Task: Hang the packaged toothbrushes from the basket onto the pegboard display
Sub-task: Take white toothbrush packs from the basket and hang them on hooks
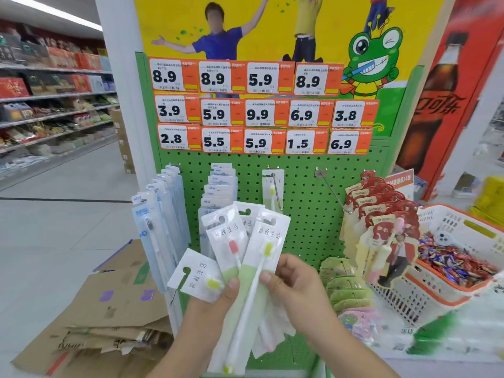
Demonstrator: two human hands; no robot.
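The left hand (pixel 218 301) grips a fanned bunch of packaged toothbrushes (pixel 231 241) while the right hand (pixel 289 279) pinches the front pack (pixel 266 246), apparently singling it out. Next, I judge, its hanger hole must be threaded onto the nearly bare hook (pixel 276 190) on the green pegboard (pixel 308 214) behind.

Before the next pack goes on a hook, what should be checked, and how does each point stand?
1. Packs held: ok, left hand and right hand grip a fan of packs.
2. One pack singled out: not ok, several overlap.
3. Hang holes up: not ok, one pack lies sideways.
4. Matching hook has room: ok, one pack on it.
5. Empty hook free: ok.
6. Basket stock: cannot tell.
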